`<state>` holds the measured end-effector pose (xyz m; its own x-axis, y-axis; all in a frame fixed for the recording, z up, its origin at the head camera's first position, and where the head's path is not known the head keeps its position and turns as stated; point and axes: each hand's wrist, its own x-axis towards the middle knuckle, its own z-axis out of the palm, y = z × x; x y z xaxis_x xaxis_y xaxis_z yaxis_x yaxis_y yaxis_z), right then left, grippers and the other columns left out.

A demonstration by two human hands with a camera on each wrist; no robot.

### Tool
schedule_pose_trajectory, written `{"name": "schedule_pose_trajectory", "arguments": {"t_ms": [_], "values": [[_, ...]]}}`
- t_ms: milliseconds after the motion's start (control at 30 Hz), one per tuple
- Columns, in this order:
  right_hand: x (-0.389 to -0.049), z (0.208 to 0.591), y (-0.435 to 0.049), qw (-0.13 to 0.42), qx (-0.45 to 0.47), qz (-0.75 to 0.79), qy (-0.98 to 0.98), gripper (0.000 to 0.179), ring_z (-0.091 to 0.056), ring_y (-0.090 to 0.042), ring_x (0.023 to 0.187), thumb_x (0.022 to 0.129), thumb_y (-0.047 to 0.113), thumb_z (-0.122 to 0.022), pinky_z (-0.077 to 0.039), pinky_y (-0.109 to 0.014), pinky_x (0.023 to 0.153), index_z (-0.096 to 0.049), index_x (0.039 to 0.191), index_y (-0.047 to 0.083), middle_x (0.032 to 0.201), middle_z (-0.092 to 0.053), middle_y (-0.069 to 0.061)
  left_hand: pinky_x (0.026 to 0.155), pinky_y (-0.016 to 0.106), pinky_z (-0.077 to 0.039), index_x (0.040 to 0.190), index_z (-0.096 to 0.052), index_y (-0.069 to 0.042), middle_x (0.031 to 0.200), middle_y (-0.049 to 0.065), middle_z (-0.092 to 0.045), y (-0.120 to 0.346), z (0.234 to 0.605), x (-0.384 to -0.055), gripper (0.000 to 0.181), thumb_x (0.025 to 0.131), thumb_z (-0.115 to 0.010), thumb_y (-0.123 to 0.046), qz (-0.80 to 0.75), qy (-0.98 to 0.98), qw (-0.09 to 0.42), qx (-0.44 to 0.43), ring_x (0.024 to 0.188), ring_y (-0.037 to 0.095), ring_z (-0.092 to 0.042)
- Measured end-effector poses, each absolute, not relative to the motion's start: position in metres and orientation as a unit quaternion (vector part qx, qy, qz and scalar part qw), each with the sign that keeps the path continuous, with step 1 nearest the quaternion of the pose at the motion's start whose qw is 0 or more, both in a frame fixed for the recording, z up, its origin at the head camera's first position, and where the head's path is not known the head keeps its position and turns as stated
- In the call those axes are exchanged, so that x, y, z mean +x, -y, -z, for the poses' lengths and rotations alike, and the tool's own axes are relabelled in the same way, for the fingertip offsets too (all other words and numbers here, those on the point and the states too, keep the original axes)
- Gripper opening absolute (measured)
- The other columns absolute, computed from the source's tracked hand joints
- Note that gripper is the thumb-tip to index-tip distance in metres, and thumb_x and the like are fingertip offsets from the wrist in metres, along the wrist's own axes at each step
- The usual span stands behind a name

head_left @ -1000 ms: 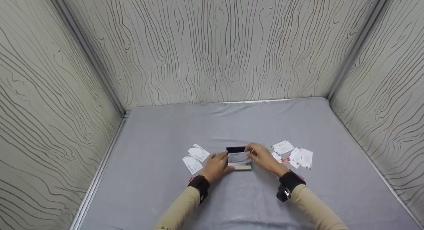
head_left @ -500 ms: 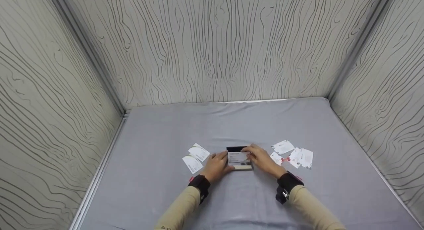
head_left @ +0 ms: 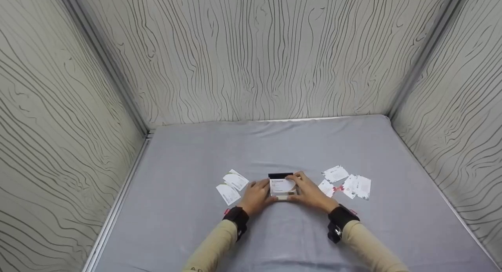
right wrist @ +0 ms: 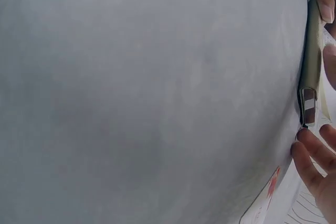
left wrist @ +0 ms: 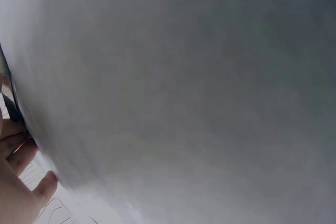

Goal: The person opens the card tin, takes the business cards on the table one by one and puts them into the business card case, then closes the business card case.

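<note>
A small card case (head_left: 278,176) lies between both hands in the head view, its dark flap raised at the back and a beige strip along the front. Inside it is a white printed business card (head_left: 280,185). My left hand (head_left: 255,195) grips the case's left end, thumb at the front edge. On the right end, my right hand (head_left: 310,191) spans from the front edge, where the thumb sits, to the card's top corner. The right wrist view shows the beige case (right wrist: 312,51) edge-on. Only part of my left hand (left wrist: 21,198) enters the left wrist view.
Two white cards (head_left: 235,180) lie left of the case on the grey cloth (head_left: 196,154). Several floral-printed cards (head_left: 359,186), some overlapping, are spread to the right. Patterned panels (head_left: 251,60) enclose the table at the back and sides.
The card has settled lower and flatter into the case. My right thumb has moved down to the front edge. My left hand stays in place.
</note>
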<state>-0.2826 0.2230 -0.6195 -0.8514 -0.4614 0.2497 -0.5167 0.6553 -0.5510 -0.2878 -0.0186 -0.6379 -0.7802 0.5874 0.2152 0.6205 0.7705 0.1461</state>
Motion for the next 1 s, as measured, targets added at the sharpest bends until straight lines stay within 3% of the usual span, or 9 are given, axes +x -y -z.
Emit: {"name": "schedule_pose_trajectory", "arguments": {"t_ms": [267, 1000], "values": [[-0.2827, 0.6253, -0.2219, 0.084, 0.307, -0.302, 0.899, 0.041, -0.055, -0.033, 0.101, 0.078, 0.020, -0.082, -0.044, -0.053, 0.089, -0.068, 0.111, 0.001, 0.112, -0.051, -0.016, 0.102, 0.043, -0.040, 0.130, -0.061, 0.000, 0.140, 0.012, -0.056, 0.0190, 0.6383, -0.2886, 0.060, 0.096, -0.057, -0.050, 0.109, 0.936, 0.084, -0.323, 0.130, 0.021, -0.050], [-0.2750, 0.6172, -0.2238, 0.033, 0.293, -0.275, 0.915, 0.047, -0.052, -0.042, 0.114, 0.088, 0.020, -0.075, -0.040, -0.058, 0.097, -0.063, 0.125, -0.007, 0.123, -0.054, -0.024, 0.101, 0.045, -0.041, 0.127, -0.062, 0.002, 0.137, 0.014, -0.057, 0.0181, 0.6349, -0.2868, 0.058, 0.094, -0.062, -0.046, 0.113, 0.935, 0.088, -0.323, 0.127, 0.023, -0.053]]}}
